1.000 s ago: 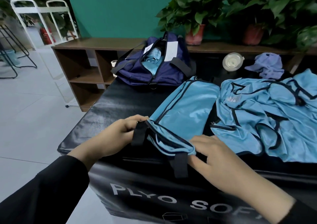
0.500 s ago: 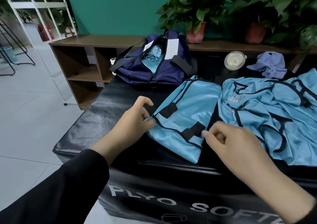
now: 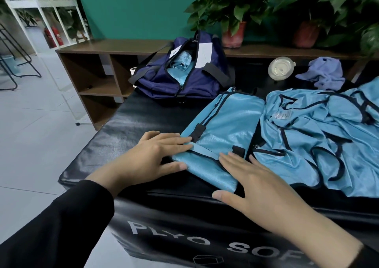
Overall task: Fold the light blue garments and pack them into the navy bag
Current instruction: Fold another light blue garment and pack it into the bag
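At the far edge of the black padded tabletop (image 3: 127, 128) sits the navy bag (image 3: 184, 76), unzipped, with light blue fabric (image 3: 181, 62) showing in its opening and two white tags at the rim. Right of it lie a round clear lid (image 3: 281, 68) and a crumpled lavender cloth (image 3: 324, 73). Behind runs a brown wooden shelf (image 3: 98, 70) carrying potted plants (image 3: 231, 11) against a teal wall. A loose pile of light blue garments (image 3: 320, 136) with dark trim spreads over the right of the tabletop, just beside the folded garment (image 3: 223, 128), which lies near the front edge with nothing between it and the bag. The left hand (image 3: 151, 156) rests flat, fingers straight, on the fold's near left corner; the right hand (image 3: 252, 179) lies flat with spread fingers on its near right corner, neither hand gripping anything
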